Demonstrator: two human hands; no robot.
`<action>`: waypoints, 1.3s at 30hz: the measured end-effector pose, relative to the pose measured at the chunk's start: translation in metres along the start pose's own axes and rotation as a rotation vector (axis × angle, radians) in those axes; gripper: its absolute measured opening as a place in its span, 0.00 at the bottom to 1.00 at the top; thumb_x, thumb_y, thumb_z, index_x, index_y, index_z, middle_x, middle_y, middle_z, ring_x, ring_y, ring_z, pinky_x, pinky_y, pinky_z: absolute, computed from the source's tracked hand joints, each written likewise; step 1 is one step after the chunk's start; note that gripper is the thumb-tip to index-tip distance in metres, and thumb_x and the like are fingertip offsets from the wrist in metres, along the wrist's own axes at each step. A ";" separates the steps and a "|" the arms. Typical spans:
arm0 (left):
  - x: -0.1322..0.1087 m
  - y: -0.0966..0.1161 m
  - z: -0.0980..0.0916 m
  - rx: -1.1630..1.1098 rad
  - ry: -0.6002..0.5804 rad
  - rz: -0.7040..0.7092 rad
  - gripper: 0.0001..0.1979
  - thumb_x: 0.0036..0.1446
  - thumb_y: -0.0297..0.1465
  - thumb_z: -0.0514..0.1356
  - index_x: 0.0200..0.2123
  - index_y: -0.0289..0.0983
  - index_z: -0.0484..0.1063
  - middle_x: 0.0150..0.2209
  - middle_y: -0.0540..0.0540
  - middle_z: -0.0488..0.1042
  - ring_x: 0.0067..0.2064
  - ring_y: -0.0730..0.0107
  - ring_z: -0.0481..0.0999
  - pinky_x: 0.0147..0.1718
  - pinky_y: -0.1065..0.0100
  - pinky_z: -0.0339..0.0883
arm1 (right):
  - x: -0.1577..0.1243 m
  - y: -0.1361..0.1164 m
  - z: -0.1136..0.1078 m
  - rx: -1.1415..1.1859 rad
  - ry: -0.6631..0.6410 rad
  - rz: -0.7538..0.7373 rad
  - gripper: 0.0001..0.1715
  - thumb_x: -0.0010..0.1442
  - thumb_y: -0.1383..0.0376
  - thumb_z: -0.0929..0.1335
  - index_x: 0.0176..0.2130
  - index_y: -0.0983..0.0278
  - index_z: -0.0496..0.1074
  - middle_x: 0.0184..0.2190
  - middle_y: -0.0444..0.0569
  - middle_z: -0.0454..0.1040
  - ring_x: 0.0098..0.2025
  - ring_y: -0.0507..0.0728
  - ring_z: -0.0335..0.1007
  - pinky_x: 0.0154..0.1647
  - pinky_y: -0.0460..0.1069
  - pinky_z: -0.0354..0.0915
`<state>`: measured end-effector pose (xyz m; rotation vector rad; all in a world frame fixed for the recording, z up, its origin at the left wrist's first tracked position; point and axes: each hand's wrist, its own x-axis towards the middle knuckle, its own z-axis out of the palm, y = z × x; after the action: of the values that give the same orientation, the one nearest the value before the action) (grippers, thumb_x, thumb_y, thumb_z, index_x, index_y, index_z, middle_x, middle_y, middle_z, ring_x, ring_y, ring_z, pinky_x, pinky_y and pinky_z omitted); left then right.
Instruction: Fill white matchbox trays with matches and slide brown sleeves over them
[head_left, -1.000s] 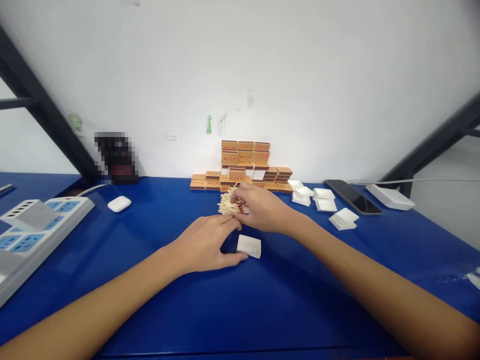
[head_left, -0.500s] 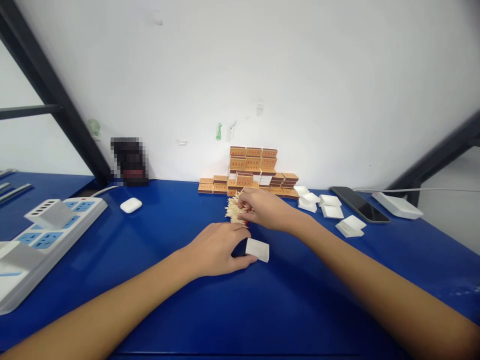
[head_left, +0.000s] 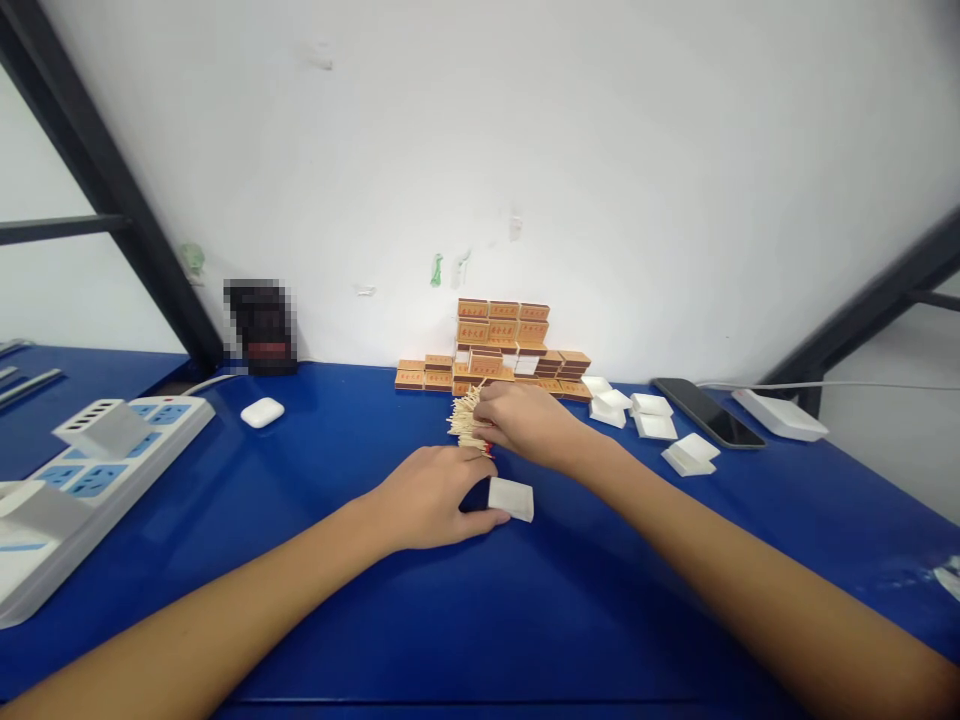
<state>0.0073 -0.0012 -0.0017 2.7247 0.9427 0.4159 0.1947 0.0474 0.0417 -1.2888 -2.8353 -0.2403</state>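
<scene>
Mid-frame, right hand (head_left: pixel 521 422) curls over pale wooden matchsticks (head_left: pixel 463 418), grip unclear; left hand (head_left: pixel 433 500), loosely spread, should steady white cardboard tray (head_left: pixel 513 498).

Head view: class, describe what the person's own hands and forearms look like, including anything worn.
The left hand and right hand are ungloved, with no rings showing. The left forearm and right forearm taper towards the wrists, with no watch, bracelet or sleeve to be made out.
</scene>
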 end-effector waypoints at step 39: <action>0.004 -0.005 0.002 -0.016 0.038 -0.068 0.16 0.64 0.46 0.65 0.37 0.38 0.74 0.31 0.49 0.75 0.31 0.65 0.74 0.29 0.65 0.62 | -0.064 0.010 0.003 0.665 0.089 -0.010 0.12 0.68 0.58 0.72 0.34 0.61 0.77 0.29 0.42 0.75 0.30 0.52 0.64 0.32 0.48 0.57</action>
<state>0.0085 0.0048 -0.0043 2.6706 1.0337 0.4617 0.2446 0.0062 0.0352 -1.0689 -2.4942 0.5797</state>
